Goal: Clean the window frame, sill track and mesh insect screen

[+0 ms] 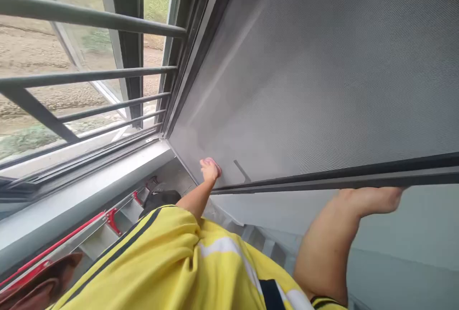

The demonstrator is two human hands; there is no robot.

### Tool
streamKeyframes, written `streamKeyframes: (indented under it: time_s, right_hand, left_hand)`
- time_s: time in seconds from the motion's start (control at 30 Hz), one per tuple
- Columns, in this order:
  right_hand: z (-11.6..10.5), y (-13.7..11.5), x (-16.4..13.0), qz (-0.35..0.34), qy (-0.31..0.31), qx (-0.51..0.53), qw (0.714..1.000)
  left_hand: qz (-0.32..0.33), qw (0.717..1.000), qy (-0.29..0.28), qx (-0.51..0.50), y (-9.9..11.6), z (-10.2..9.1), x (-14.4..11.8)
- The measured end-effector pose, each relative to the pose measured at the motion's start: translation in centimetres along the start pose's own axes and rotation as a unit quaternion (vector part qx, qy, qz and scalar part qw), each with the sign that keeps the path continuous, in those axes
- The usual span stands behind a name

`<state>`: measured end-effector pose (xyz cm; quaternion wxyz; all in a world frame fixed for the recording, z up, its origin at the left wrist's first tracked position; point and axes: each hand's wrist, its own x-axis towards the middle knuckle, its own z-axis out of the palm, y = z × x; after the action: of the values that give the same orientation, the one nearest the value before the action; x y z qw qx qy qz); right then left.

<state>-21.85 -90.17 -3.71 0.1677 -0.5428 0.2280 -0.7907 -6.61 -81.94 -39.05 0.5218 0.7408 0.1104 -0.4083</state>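
A large grey mesh window screen (pixel 322 71) with a dark frame (pixel 340 176) swings inward from the window. My left hand (pixel 209 170) reaches forward and presses a small pink cloth (pixel 211 161) against the mesh near its lower corner, beside a short dark mark. My right hand (pixel 376 197) grips the underside of the screen's dark frame bar, and its fingers are hidden behind the bar. My yellow shirt (pixel 172 262) with dark and white stripes fills the bottom of the view.
Horizontal metal bars (pixel 89 16) cross the open window on the left, with bare ground and grass outside. A grey sill (pixel 89 185) runs below them. An aluminium ladder (pixel 107 226) with red fittings stands under me. A pale wall (pixel 412 243) is at the right.
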Motion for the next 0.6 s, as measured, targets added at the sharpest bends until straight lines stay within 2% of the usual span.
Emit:
streamKeyframes:
  time_s: [0.03,0.1,0.17,0.2,0.27,0.3,0.33,0.4,0.43,0.5,0.6]
  right_hand:
    - [0.0,0.1,0.1,0.0,0.001,-0.002,1.0]
    - [0.0,0.5,0.4,0.001,0.005,-0.009,1.0]
    - [-0.1,1.1,0.8,0.002,0.002,-0.013,1.0]
    - [-0.2,1.5,1.1,0.003,-0.004,-0.01,1.0]
    - [-0.4,2.3,1.5,0.006,-0.013,-0.001,1.0]
    - [-0.5,2.6,1.7,0.011,-0.018,0.004,1.0]
    - [-0.5,3.0,1.9,0.018,-0.021,0.009,1.0]
    - [-0.4,3.4,2.2,0.032,-0.024,0.017,0.999]
    - [-0.2,3.6,2.3,0.038,-0.023,0.022,0.999]
    - [0.0,3.8,2.5,0.047,-0.019,0.035,0.998]
    - [0.2,4.3,2.7,0.05,-0.007,0.056,0.997]
  left_hand:
    - [0.006,1.0,-0.003,-0.01,0.6,0.2,-0.7]
    - [0.046,0.998,-0.012,-0.033,2.6,0.6,-3.6]
    - [0.122,0.99,-0.03,-0.059,5.2,1.3,-8.4]
    - [0.182,0.979,-0.048,-0.076,6.5,1.8,-11.1]
    - [0.355,0.92,-0.112,-0.119,9.0,3.1,-15.9]
    - [0.432,0.887,-0.13,-0.101,9.8,3.8,-17.6]
    - [0.481,0.863,-0.134,-0.074,10.1,4.5,-18.5]
    - [0.513,0.845,-0.149,-0.01,9.2,5.5,-18.1]
    - [0.5,0.851,-0.159,0.02,8.0,5.8,-16.9]
    - [0.43,0.883,-0.178,0.067,5.0,5.7,-13.2]
    - [0.284,0.943,-0.149,0.086,0.5,5.0,-7.8]
